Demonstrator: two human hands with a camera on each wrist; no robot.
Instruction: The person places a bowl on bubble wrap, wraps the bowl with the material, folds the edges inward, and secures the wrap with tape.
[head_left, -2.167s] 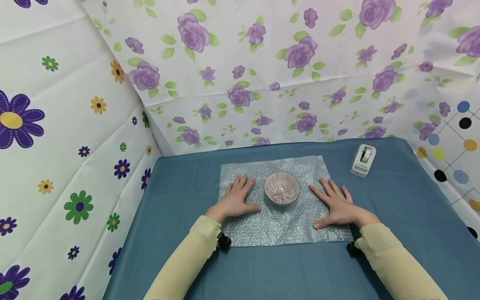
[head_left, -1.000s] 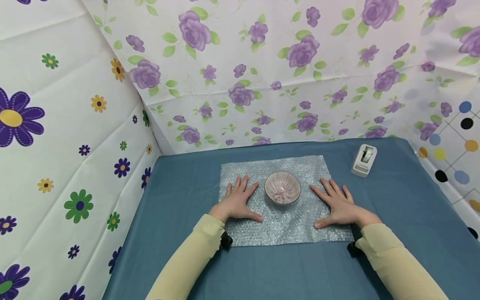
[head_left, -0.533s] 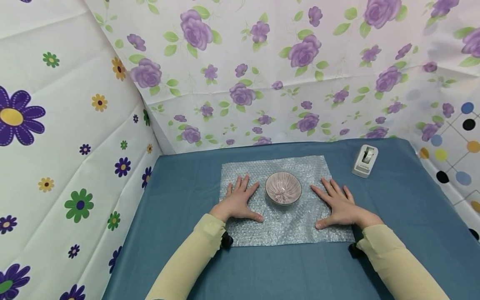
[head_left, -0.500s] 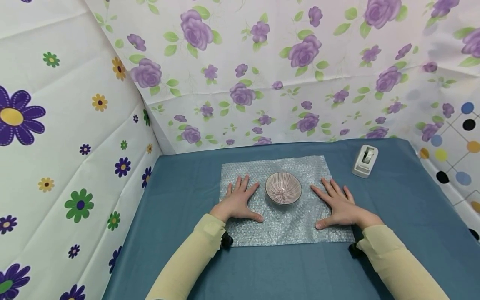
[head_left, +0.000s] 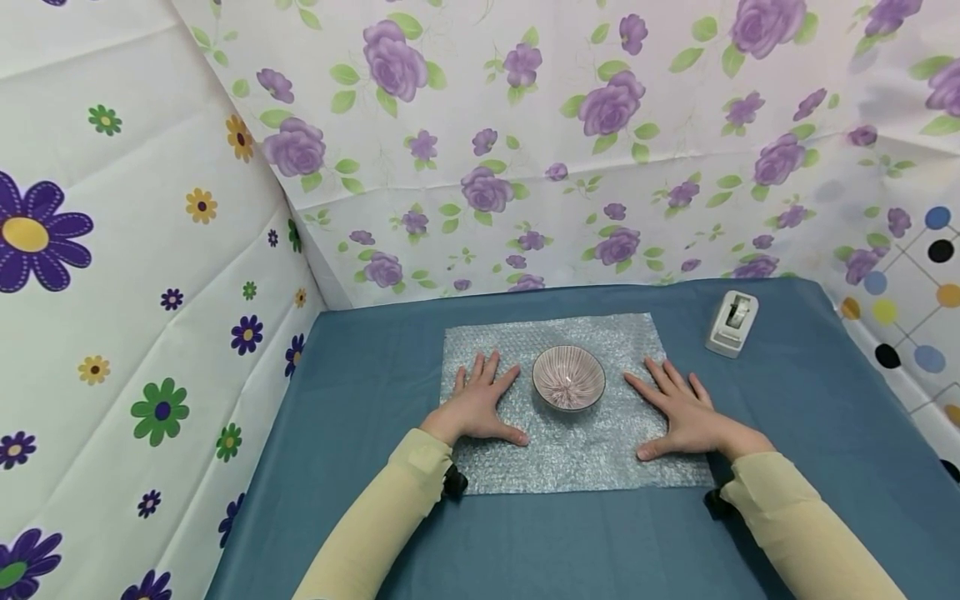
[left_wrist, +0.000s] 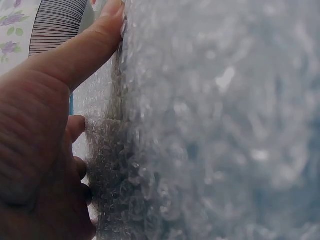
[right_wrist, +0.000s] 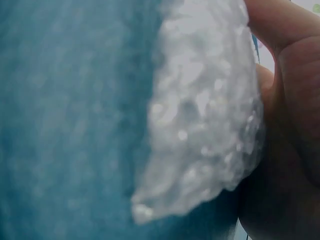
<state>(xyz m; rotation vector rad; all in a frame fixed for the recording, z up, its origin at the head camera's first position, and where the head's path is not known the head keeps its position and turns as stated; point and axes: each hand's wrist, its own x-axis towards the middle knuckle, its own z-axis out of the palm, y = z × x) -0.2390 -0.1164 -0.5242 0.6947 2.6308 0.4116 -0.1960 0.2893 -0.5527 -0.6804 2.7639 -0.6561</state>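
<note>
A sheet of bubble wrap (head_left: 570, 467) lies flat on the blue cloth. On it, a little behind its middle, stands a small bowl (head_left: 568, 378) with thin dark stripes running inside. My left hand (head_left: 476, 408) rests with spread fingers on the sheet's left part, thumb toward the bowl. On the right part, my right hand (head_left: 682, 417) lies with its fingers spread in the same way. Both hands are apart from the bowl. In the left wrist view the thumb (left_wrist: 100, 37) touches the bubble wrap, and the bowl's striped side (left_wrist: 57, 25) shows behind it.
A white tape dispenser (head_left: 732, 323) stands on the blue cloth (head_left: 555, 550) at the back right, beyond the right hand. Flower-printed sheets (head_left: 420, 175) hang as walls behind and to the left. A dotted sheet (head_left: 915, 333) borders the right side.
My left hand's thumb has shifted slightly toward the front since the earliest frame. My right hand has slid very slightly right and forward on the wrap. The bowl stays put.
</note>
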